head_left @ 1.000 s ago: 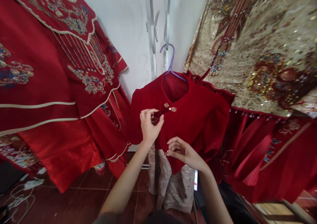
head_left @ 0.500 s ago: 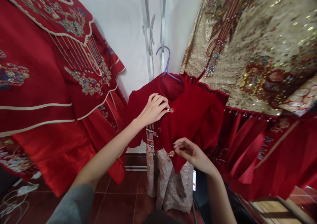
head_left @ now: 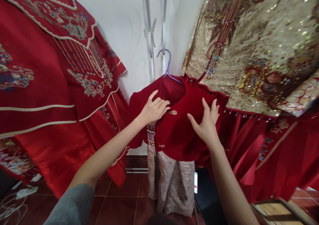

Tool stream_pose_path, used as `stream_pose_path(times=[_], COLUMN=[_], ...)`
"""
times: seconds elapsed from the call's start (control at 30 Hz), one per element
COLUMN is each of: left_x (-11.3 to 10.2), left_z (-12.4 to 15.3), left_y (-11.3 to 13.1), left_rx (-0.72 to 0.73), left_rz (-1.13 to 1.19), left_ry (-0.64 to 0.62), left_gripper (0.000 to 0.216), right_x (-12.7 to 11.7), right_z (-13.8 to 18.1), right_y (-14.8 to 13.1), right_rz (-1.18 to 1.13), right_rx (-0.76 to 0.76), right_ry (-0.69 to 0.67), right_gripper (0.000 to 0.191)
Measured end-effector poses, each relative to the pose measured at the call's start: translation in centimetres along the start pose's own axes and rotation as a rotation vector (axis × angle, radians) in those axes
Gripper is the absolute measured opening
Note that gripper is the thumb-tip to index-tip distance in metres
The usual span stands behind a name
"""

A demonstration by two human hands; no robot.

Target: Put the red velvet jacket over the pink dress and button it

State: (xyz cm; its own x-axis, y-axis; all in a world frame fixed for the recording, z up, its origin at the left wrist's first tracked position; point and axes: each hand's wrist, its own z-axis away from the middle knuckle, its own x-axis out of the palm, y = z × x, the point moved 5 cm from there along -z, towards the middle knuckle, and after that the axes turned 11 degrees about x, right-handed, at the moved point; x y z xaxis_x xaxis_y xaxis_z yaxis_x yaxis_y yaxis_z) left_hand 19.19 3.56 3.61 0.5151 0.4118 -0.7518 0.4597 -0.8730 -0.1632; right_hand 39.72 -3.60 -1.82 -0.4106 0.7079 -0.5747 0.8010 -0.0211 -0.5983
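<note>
A short red jacket [head_left: 183,132] with a velvety, matte surface and a round neckline is hanging at the center from a thin purple hanger [head_left: 169,60], hooked by a pale metal upright [head_left: 163,29]. A small jeweled clasp [head_left: 173,112] is gleaming below the neck, and a beaded fringe [head_left: 151,137] is dangling in strands at its front. Crinkled, shimmering pale cloth [head_left: 175,185] is showing underneath. Gold sequined fabric [head_left: 234,62] is glittering at right; smooth red garments with raised embroidery [head_left: 93,85] are filling the left.

The left hand [head_left: 155,109] is bending its fingers at the jacket's front beside the clasp; whether it is pinching cloth, one cannot tell. The right hand [head_left: 206,122] is spreading its fingers, gripping nothing, over the jacket's other side. Half a second ago it was curling near the hem; now it is sitting higher, and the pointed front corner is no longer hanging down.
</note>
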Motion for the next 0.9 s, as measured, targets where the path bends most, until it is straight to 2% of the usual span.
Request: stream_pose_path(times=[0.1, 0.2, 0.27, 0.33, 0.43, 0.57, 0.67, 0.73, 0.83, 0.9], left_x=[-0.6, -0.6, -0.3, -0.1, -0.4, -1.2, -1.7, -2.9, -6.3, -8.5], left_z=[0.4, 0.6, 0.5, 0.5, 1.1, 3.2, 4.7, 5.3, 5.4, 4.9], left_y=[-0.4, -0.3, 0.2, 0.7, 0.8, -0.2, -1.4, -2.7, -5.7, -8.0], left_rx=[-0.135, -0.299, -0.357, -0.367, -0.372, -0.428, -0.469, -0.516, -0.637, -0.704], left_rz=[-0.157, -0.218, -0.214, -0.210, -0.231, -0.253, -0.220, -0.194, -0.140, -0.064], left_ry=[0.110, 0.234, 0.280, 0.291, 0.279, 0.217, 0.087, 0.051, 0.161, 0.283], left_gripper=[0.034, 0.065, 0.076, 0.073, 0.068, 0.058, 0.036, 0.023, 0.015, 0.013], right_x=[1.5, 2.6, 3.3, 3.7, 3.6, 1.8, -0.5, -2.3, -5.0, -7.1], right_z=[-1.5, -3.0, -3.9, -4.6, -4.8, -4.3, -4.8, -5.9, -8.7, -11.0], right_y=[-0.9, -3.0, -4.2, -4.5, -3.4, -1.9, -1.6, -1.5, -1.9, -2.5], right_rz=[0.040, 0.018, 0.031, 0.067, 0.135, 0.211, 0.274, 0.326, 0.430, 0.461], right_rx=[0.089, 0.171, 0.176, 0.168, 0.153, 0.082, 0.002, -0.051, -0.143, -0.184], right_ry=[-0.030, 0.013, 0.039, 0.032, -0.021, -0.072, -0.063, -0.051, -0.035, 0.063], right_gripper=[0.089, 0.106, 0.115, 0.112, 0.093, 0.080, 0.071, 0.059, 0.046, 0.040])
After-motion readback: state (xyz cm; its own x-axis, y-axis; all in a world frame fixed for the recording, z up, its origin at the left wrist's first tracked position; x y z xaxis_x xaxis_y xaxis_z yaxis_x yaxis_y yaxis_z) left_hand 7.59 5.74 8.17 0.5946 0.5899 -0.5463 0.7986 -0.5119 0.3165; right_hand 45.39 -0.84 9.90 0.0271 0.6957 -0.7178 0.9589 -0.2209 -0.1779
